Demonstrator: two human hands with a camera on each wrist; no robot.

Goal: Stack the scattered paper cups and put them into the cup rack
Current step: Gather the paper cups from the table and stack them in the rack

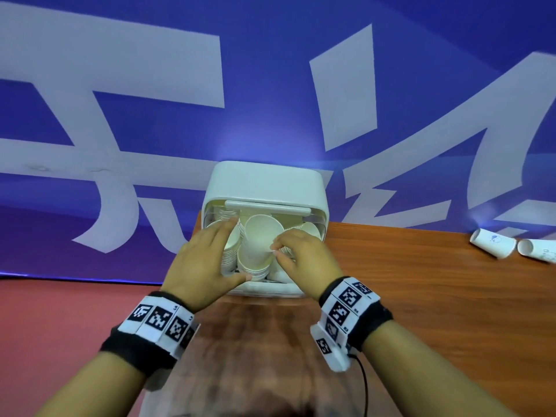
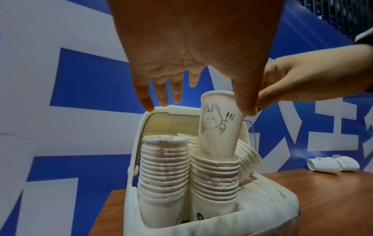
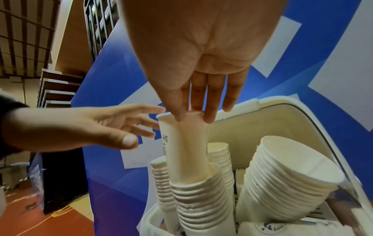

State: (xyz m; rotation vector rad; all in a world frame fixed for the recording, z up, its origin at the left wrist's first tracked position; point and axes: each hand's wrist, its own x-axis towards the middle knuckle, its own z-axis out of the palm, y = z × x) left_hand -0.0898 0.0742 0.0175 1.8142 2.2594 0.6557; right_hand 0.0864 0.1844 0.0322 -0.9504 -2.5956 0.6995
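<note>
Head view: from above, looking forward and down onto cup rack [image 1: 264, 188] at table [image 1: 421, 296] edge, blue banner [image 1: 270, 85] behind. Wrist views: close under each palm, looking along fingers into rack. All three share rack and cup stacks [image 2: 165, 167]

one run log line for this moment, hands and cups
right hand: pinches bunny cup rim | cup: partly nested in stack | left hand: open beside it | cup rack: open | table: loose cups

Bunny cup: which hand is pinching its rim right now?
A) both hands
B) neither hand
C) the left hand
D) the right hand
D: the right hand pinches the rim of the bunny cup as it enters a stack in the cup rack; the left hand is open, fingers spread beside it.
</note>
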